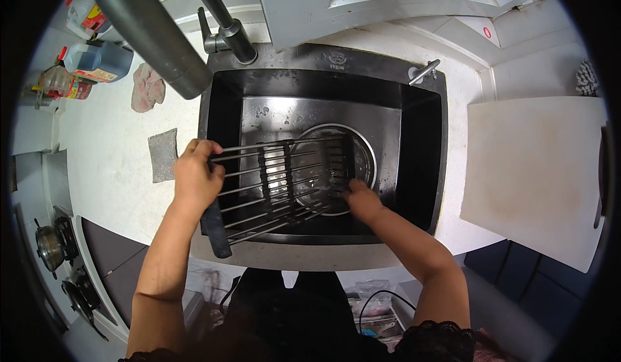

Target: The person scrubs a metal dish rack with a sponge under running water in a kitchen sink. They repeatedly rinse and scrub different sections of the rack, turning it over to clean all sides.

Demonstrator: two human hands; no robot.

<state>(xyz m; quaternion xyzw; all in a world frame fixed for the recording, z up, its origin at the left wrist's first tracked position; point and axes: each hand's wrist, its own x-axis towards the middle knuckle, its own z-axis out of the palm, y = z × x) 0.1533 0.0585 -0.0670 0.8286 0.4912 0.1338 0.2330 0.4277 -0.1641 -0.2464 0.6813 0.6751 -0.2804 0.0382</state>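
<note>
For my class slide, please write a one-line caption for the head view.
Left hand and right hand hold a barred rack at a black sink with a round vessel inside.

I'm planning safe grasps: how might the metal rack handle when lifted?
The rack is probably light for its size, being mostly thin rods with open gaps. It likely stays stiff along its metallic-looking rods. It may be slippery if wet: droplets show in the sink.
</note>
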